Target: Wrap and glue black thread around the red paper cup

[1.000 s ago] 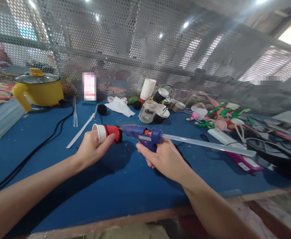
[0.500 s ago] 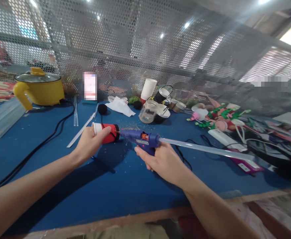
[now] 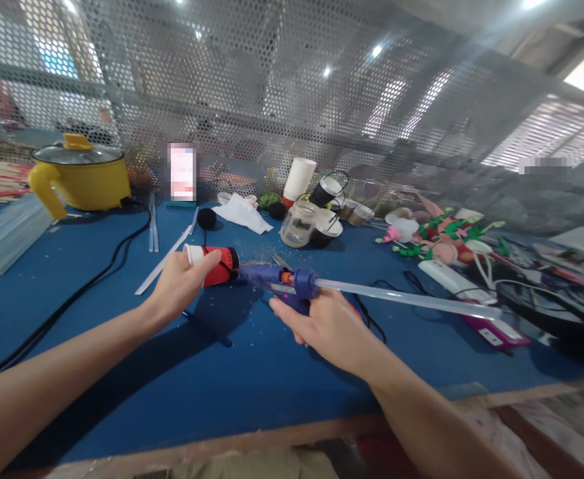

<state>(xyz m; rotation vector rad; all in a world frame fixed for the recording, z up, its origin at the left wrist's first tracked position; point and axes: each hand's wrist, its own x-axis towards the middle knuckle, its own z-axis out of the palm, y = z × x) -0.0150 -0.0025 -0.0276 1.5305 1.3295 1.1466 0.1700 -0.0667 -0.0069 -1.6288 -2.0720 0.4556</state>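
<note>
My left hand (image 3: 179,283) is closed round a paper cup (image 3: 217,267) lying on its side, white at the rim and wrapped in red with a black band near its base. Black yarn runs from the cup toward a black yarn ball (image 3: 206,218) on the table. My right hand (image 3: 329,326) grips a blue hot glue gun (image 3: 292,283) with a lit red light. Out of its back sticks a long clear glue stick (image 3: 406,298). The gun's nozzle points left at the cup's base; whether the two touch, I cannot tell.
On the blue table (image 3: 212,406) stand a yellow electric pot (image 3: 92,179), a glass jar (image 3: 299,225) and a stack of white paper cups (image 3: 300,178). Glue sticks (image 3: 10,233) lie left; craft flowers (image 3: 441,233) and a white power strip (image 3: 454,281) are at right. A black cord crosses the left side.
The glue gun has shifted slightly left and down, its nozzle lower along the cup's base. Scissor-like metal tips now show behind it. The left hand and cup have hardly moved.
</note>
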